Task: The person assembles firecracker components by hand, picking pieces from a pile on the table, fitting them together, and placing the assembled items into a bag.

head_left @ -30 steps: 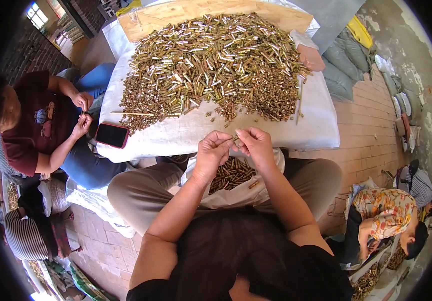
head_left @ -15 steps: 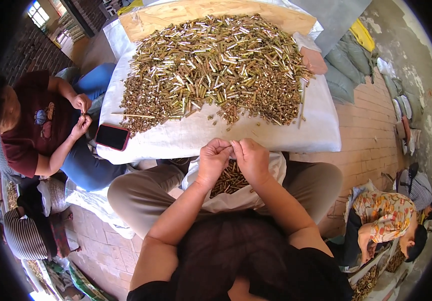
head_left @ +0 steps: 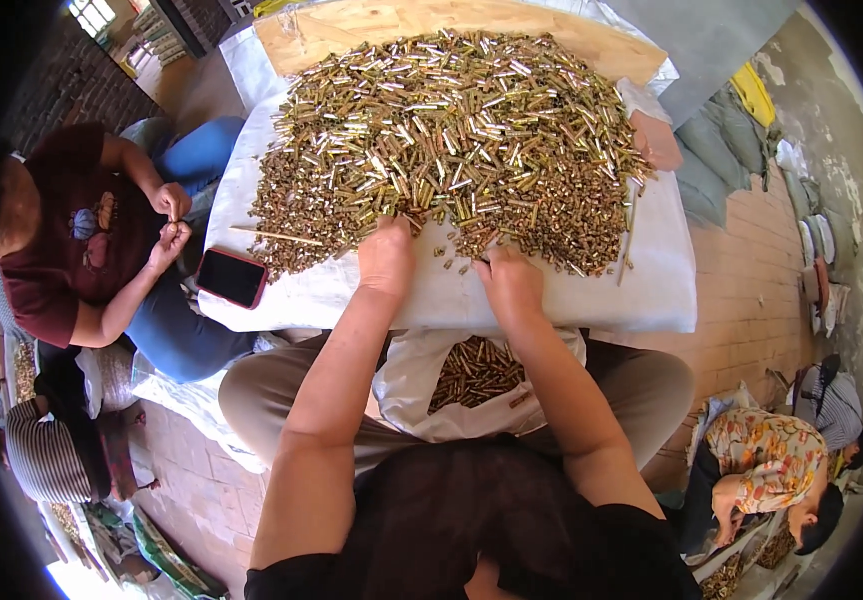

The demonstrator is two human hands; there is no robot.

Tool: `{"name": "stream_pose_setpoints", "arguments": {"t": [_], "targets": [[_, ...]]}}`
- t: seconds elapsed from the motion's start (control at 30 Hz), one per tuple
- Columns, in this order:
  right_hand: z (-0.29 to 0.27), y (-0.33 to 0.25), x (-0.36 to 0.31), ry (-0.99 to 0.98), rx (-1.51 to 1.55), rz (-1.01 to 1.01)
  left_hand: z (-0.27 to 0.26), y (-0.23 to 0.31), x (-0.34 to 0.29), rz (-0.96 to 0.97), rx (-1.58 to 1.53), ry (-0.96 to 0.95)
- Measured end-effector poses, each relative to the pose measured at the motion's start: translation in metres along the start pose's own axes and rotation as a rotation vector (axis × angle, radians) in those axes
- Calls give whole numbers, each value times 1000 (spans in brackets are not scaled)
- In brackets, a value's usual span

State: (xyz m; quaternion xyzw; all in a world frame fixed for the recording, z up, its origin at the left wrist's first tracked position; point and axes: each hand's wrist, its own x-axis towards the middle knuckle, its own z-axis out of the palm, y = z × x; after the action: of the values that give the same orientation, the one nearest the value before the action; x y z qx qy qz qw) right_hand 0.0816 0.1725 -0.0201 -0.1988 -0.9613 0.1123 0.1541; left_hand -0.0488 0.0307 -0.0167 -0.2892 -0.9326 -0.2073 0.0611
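Observation:
A wide heap of brass-coloured metal pieces lies on the white-covered table in front of me. Longer slim tubes fill its middle and far part, while short cap-like pieces lie along the near right. At the heap's near edge, my left hand reaches in among the tubes, fingers curled and their tips hidden. My right hand is closed beside the short pieces; whatever its fingertips hold is hidden. Between my knees, a white sack stands open with slim brass-brown pieces inside.
A wooden board borders the table's far side. Thin sticks and a phone lie left of the heap. A seated person works close by on the left; others sit lower left and lower right. Grey-green sacks stand at right.
Both hands have come apart from where they met above the sack and moved forward to the heap's near edge, the left to the tubes, the right to the short pieces.

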Motion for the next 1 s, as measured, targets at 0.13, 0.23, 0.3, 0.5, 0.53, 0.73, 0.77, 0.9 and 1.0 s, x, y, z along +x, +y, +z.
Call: {"name": "stream_pose_setpoints", "arguments": {"t": [0.13,0.23,0.3,0.5,0.53,0.73,0.77,0.9,1.0], "targets": [[0,16,-1,14,144,-10,-4,1,-3,-8,-43,20],[-9,20,-7,-46,427,120,-9,5,-16,17,-253,78],[-19,16,-12,-76,646,221,-11,8,-28,46,-408,112],[-55,3,-38,-211,1357,456,-42,65,-70,-329,-1458,-527],[-60,0,-41,-218,1385,444,-42,69,-76,-324,-1460,-530],[-77,1,-55,-197,1440,402,-41,84,-98,-233,-1578,-533],[-79,1,-57,-186,1459,411,-43,85,-99,-230,-1577,-534],[-81,3,-59,-199,1480,414,-43,86,-105,-223,-1525,-417],[-76,7,-63,-281,1414,371,-44,87,-105,-218,-1456,-322]]}}
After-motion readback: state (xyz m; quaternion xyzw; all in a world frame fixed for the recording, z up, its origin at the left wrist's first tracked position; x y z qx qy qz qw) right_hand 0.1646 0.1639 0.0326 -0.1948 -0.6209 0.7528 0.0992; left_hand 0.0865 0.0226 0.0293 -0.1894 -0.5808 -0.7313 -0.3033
